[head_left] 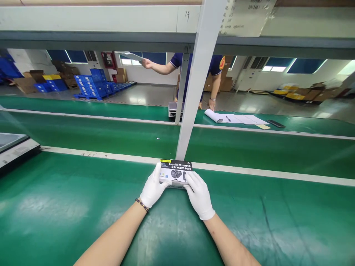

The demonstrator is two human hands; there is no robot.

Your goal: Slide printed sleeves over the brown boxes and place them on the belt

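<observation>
A small printed product box (pixel 175 170), black and white with "ORCA Minute Stream 1000" on top, rests on the green work surface (pixel 83 192) near the far strip. My left hand (pixel 153 187), in a white glove, grips the box's left end, its thumb along the near edge. On the right end, my right hand (pixel 200 195), also gloved in white, has its fingers pressed on the top and near corner. Parts of both ends of the box are hidden under the gloves. A beaded bracelet (pixel 142 204) circles my left wrist.
Just beyond the box rises a white slanted post (pixel 197 74). A scale-like device (pixel 19 149) stands at far left. Across the bench, a person (pixel 177 68) holds papers and touches an open paper pad (pixel 238 118); a phone (pixel 276 123) lies beside it.
</observation>
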